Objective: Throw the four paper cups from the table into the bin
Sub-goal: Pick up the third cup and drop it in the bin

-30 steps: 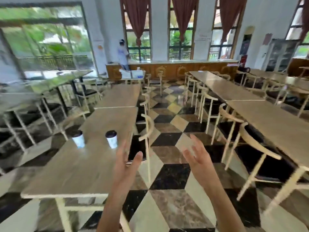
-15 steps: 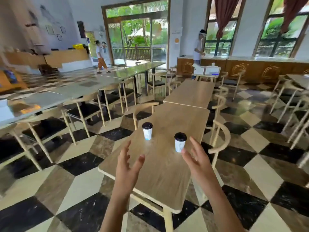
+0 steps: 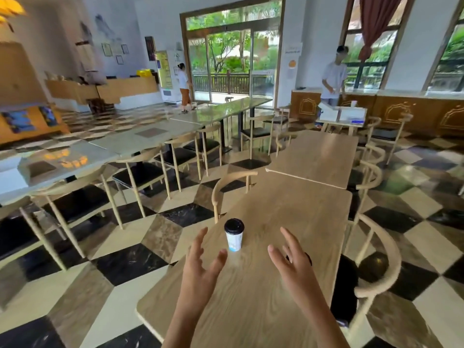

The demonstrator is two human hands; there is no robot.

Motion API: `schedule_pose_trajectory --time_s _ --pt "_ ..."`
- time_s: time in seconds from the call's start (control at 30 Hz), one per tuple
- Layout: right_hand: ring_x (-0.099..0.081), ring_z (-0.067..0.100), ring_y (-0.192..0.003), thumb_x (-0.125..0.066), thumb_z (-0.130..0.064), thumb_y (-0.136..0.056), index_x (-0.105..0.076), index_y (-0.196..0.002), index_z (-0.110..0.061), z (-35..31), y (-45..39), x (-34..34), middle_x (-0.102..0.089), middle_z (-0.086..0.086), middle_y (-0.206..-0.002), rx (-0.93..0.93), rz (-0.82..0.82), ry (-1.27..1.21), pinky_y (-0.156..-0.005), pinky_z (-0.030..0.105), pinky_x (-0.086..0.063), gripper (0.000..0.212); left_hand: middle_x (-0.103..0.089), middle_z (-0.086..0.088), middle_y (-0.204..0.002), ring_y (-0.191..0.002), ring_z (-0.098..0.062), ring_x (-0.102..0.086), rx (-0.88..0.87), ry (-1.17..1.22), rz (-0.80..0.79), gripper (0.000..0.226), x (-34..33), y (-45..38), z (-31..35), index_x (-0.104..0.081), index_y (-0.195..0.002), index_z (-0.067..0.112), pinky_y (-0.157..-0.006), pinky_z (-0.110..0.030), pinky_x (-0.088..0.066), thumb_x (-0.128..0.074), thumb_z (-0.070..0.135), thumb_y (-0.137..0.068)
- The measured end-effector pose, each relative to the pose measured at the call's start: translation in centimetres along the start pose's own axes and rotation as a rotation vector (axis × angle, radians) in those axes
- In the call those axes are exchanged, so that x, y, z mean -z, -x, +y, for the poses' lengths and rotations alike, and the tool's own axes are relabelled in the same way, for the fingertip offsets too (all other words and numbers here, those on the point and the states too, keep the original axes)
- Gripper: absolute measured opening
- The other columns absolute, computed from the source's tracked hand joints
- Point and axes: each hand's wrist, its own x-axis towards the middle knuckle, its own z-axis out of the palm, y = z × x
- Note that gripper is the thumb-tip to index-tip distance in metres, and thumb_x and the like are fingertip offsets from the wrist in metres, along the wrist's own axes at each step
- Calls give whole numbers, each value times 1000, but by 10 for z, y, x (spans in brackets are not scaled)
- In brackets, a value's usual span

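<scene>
A white paper cup with a black lid point(image 3: 234, 234) stands upright on the light wooden table point(image 3: 288, 217) in front of me. A second cup point(image 3: 308, 258) is almost wholly hidden behind my right hand; only a sliver of its black lid shows. My left hand point(image 3: 200, 264) hovers open over the table, just below and left of the visible cup, fingers spread and apart from it. My right hand point(image 3: 291, 264) is open too, fingers spread, in front of the hidden cup. No bin is in view.
Wooden chairs flank the table: one at the left edge point(image 3: 232, 187), two along the right point(image 3: 379, 262). A second wooden table point(image 3: 319, 156) adjoins at the far end. Grey tables with chairs point(image 3: 140, 172) stand to the left. Two people point(image 3: 331, 79) stand far back. Checkered floor all around.
My view has swung left and come closer to the table. Both hands now reach over the tabletop near the cups, and my right hand covers the right-hand cup.
</scene>
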Motion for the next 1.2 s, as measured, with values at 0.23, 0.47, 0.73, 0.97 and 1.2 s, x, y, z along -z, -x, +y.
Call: schedule_pose_trajectory --time_s 0.23,0.47,0.73,0.97,1.2 --pt "-30 7 -144 -57 -44 -92 -31 -151 -30 36 -81 -27 -30 -25 -146 -83 30 29 -120 40 -26 66 -41 28 -135 -128 -16 -45 22 -70 -58 69 -26 -91 -52 -40 -144 42 -106 -41 -40 -65 58 -81" --pt "-38 13 -141 -58 -44 -92 -34 -150 -28 91 -160 -72 -35 -11 -155 -251 134 81 -117 41 -31 65 -43 -8 -148 -132 -29 -46 136 -185 -184 67 -54 -188 -132 -42 -145 29 -106 -45 -41 -75 31 -86" --pt "-36 10 -142 -57 -44 -94 -35 -149 -30 151 -223 -110 -36 -10 -155 -438 189 75 -115 33 -31 62 -46 5 -127 -113 -4 -38 128 -314 -292 72 -86 -262 -194 -51 -142 14 -84 5 -22 -83 22 -79" --pt "-34 7 -142 -56 -53 -91 -31 -150 -36 191 -244 -117 -34 -13 -156 -573 224 35 -115 37 -31 66 -44 -4 -132 -121 -28 -50 238 -350 -425 82 -130 -288 -236 -46 -143 18 -99 -47 -47 -86 29 -72" --pt "-34 9 -143 -53 -58 -88 -29 -150 -38 209 -252 -120 -32 -12 -158 -600 241 38 -117 45 -32 69 -46 -6 -129 -116 -27 -52 238 -348 -404 82 -144 -295 -268 -49 -140 23 -89 -41 -51 -87 24 -67"
